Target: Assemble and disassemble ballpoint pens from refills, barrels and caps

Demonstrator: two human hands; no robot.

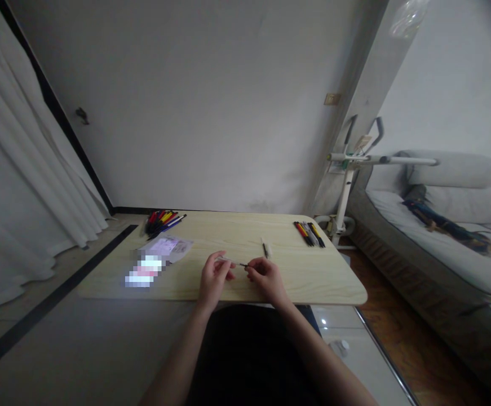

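Observation:
Above the table's near edge, my left hand (216, 273) pinches the pale end of a thin pen refill (237, 263). The fingers of my right hand (266, 276) are closed on its dark end, so it lies nearly level between both hands. Fingertips cover part of each end. Just beyond my right hand, a pen piece with a black part (265, 248) lies on the table, beside a small whitish piece (269, 251).
The pale wooden table (313, 282) holds a pile of coloured pens (163, 221) at far left and a row of pens (308, 234) at far right. A plastic bag (181, 247) lies near a bright, pixelated phone-like shape (146, 272). Exercise equipment (346, 192) stands beyond the right end.

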